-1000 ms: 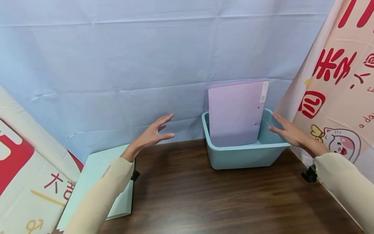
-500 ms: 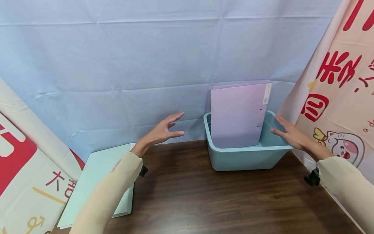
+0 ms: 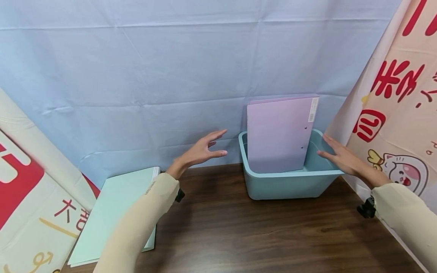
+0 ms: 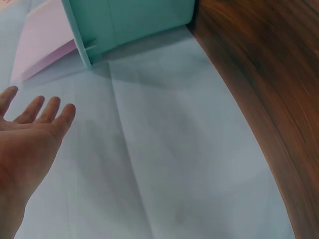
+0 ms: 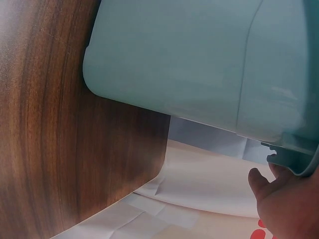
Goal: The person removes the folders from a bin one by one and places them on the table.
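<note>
A pale blue bin (image 3: 293, 187) stands on the table with a lilac folder (image 3: 278, 136) upright inside, leaning back. My left hand (image 3: 201, 149) is in the air left of the bin, thumb and fingers spread, holding nothing. In the left wrist view its fingers (image 4: 47, 112) point up toward the folder's edge. My right hand (image 3: 346, 159) is at the bin's right rim, thumb over the inside and fingers extended. The right wrist view shows some fingertips (image 5: 259, 181) beside the rim's outer side; the thumb is hidden there.
Mint-green folders (image 3: 116, 204) lie flat at the left, partly under my left sleeve. The table (image 3: 239, 231) has dark wood grain. Behind hangs a light blue cloth (image 3: 177, 68); printed cloths (image 3: 392, 125) flank both sides.
My left hand has moved right, closer to the bin, away from the mint-green folders. The right hand stays at the bin's rim. The view has shifted slightly.
</note>
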{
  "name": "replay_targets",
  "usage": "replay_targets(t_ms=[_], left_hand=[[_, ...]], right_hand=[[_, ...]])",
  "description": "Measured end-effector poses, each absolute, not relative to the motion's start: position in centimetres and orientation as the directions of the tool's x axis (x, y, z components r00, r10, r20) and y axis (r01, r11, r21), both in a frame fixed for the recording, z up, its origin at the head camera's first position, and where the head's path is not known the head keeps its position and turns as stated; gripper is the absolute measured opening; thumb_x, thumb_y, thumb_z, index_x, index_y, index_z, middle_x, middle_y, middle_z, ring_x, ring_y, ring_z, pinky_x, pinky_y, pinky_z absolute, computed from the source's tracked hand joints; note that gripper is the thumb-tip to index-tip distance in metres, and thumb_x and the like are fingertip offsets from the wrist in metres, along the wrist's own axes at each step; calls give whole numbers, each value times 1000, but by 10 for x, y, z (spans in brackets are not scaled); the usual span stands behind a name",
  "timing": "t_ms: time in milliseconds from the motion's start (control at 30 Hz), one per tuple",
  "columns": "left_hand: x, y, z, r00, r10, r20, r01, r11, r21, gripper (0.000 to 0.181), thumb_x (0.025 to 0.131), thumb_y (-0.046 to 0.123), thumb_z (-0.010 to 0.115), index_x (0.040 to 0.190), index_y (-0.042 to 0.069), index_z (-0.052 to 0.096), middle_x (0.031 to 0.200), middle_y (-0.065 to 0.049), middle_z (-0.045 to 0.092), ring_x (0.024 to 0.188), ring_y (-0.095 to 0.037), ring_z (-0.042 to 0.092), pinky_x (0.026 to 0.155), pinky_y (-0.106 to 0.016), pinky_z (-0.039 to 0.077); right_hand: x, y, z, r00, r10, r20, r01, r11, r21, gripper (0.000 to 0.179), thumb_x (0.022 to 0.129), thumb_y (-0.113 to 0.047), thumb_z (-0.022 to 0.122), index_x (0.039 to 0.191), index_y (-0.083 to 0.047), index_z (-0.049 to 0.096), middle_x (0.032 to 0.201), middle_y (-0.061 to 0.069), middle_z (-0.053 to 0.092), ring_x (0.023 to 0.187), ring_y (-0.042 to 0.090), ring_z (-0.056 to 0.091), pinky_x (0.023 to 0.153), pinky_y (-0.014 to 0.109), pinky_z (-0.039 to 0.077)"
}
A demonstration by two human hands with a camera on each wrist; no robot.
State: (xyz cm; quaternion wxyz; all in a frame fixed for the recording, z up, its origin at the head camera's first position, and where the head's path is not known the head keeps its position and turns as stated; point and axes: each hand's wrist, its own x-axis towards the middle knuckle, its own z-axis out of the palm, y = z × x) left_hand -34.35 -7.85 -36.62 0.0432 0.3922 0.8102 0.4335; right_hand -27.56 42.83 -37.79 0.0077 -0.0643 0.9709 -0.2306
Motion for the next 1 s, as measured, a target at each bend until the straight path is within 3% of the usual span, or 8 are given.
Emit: replay_targets(t_ms=[400,600,800,1000], left_hand=[[-349,-52,-368,-695,679,236,584,341,736,81,86,49,71,153,42,27,159,14,22,145,-11,24,116,-41,30],[-354,-38,-366,-705,672,228,588,374,717,80,84,55,70,152,44,28,159,13,22,145,-15,26,114,-49,31],[-358,-26,-365,-691,686,226,596,365,715,84,85,48,72,155,32,28,162,3,18,147,-18,22,113,-52,31],[-362,-13,-366,-708,669,224,593,393,703,84,82,55,72,153,39,30,163,2,13,148,-19,16,112,-57,29]], right_hand=[[-279,430,-379,-991,-136,12,-127,887,-444,85,100,-51,45,157,-16,-9,161,22,-8,144,51,-1,102,78,9],[-279,430,-381,-991,-134,13,-126,887,-445,86,100,-52,44,157,-16,-9,161,22,-8,144,51,-2,102,79,9],[-279,430,-382,-991,-132,10,-122,888,-444,86,100,-53,43,157,-16,-9,161,22,-9,144,51,-2,102,79,9],[-279,432,-381,-991,-132,5,-120,882,-455,86,100,-52,43,156,-17,-10,161,22,-9,144,52,-3,102,79,9]])
